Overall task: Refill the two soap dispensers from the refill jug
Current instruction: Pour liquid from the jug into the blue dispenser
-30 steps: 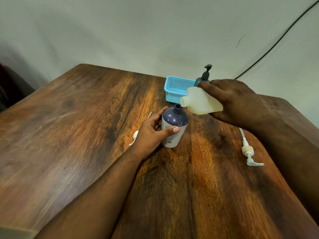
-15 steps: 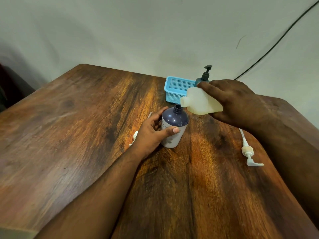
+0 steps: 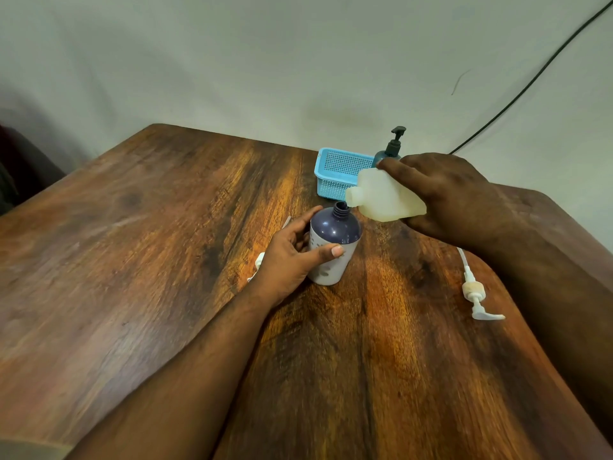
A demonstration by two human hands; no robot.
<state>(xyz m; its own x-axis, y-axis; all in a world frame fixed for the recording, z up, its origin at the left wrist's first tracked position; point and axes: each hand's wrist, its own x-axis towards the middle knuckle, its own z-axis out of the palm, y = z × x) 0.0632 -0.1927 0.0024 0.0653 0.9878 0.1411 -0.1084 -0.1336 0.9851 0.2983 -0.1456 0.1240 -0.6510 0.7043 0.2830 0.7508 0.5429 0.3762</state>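
Hands: I see two. My left hand (image 3: 292, 260) is wrapped round the side of the dark purple round plastic bottle with a white label (image 3: 333, 247), thumb across the front and fingers behind it. My right hand (image 3: 451, 194) is closed round the back end of the pale see-through plastic refill jug (image 3: 386, 197).

Soap bottles: I count two. The purple bottle stands upright on the brown wooden table (image 3: 149, 260), near the middle. Its top is off and its neck is open. The second one is a blue-grey bottle with a dark pump top (image 3: 393, 149), standing at the far edge, just beside the basket and partly hidden by my right hand.

Jug: one. It is tipped over on its side in the air, with its open mouth just above and to the right of the purple bottle's neck. I cannot tell if soap is running out.

Loose pumps: I count two. A white pump head with a long thin tube (image 3: 474, 293) lies flat on the table to the right, apart from both bottles. Another small white pump piece (image 3: 257, 263) peeks out from behind my left hand, mostly hidden.

Basket: one small light blue plastic basket with tiny holes (image 3: 338, 174). It sits behind the purple bottle. I cannot see anything inside it.

Wall: one black cable (image 3: 530, 81) runs across it.
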